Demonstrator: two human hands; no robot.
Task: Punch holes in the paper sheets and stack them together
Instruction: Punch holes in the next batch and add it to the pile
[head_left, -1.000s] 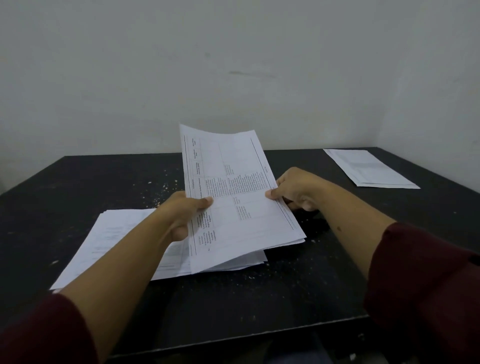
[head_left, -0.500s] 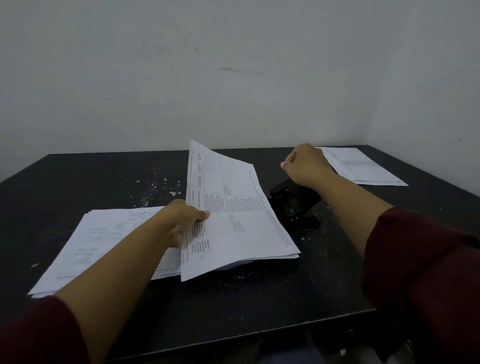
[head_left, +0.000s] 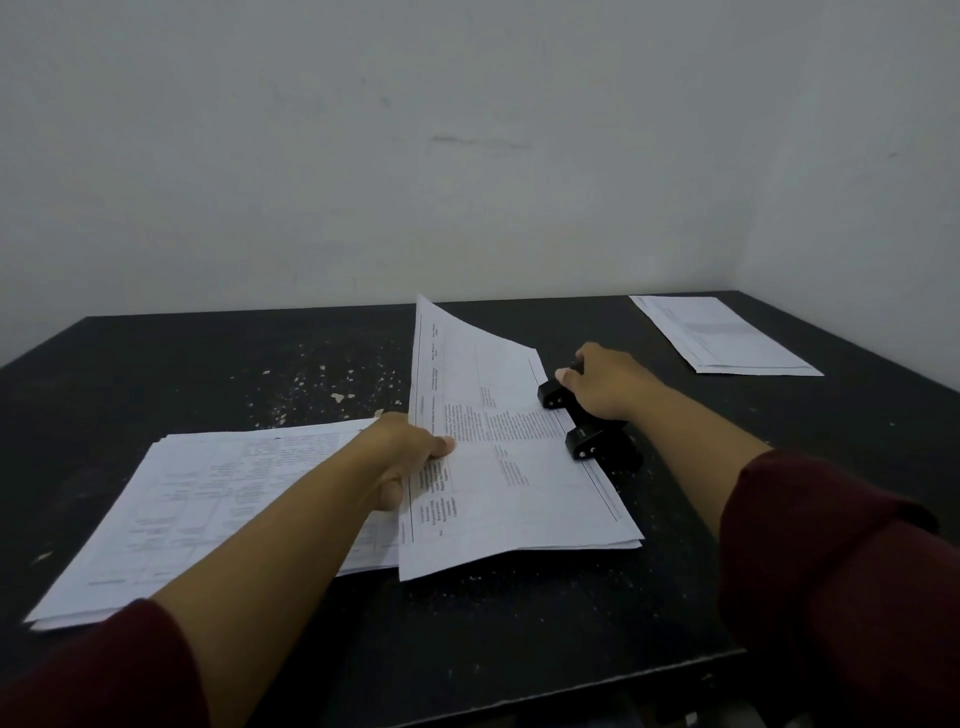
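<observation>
A thin bundle of printed paper sheets (head_left: 524, 483) lies tilted at the table's middle, its left edge lifted. My left hand (head_left: 410, 457) pinches that left edge, thumb on top. The bundle's right edge sits in the mouth of a black hole punch (head_left: 592, 431). My right hand (head_left: 605, 382) rests on top of the punch's lever, palm down, fingers curled over it. A larger stack of sheets (head_left: 208, 509) lies flat on the left, partly under my left forearm and the bundle.
Another paper stack (head_left: 722, 335) lies at the far right corner near the wall. Small white paper bits (head_left: 332, 389) are scattered over the black table (head_left: 156, 364). The table's front edge runs just below my arms.
My right hand let go of the bundle's right edge and moved onto the hole punch. The bundle dropped lower and its right edge slid into the punch. My left hand kept its grip.
</observation>
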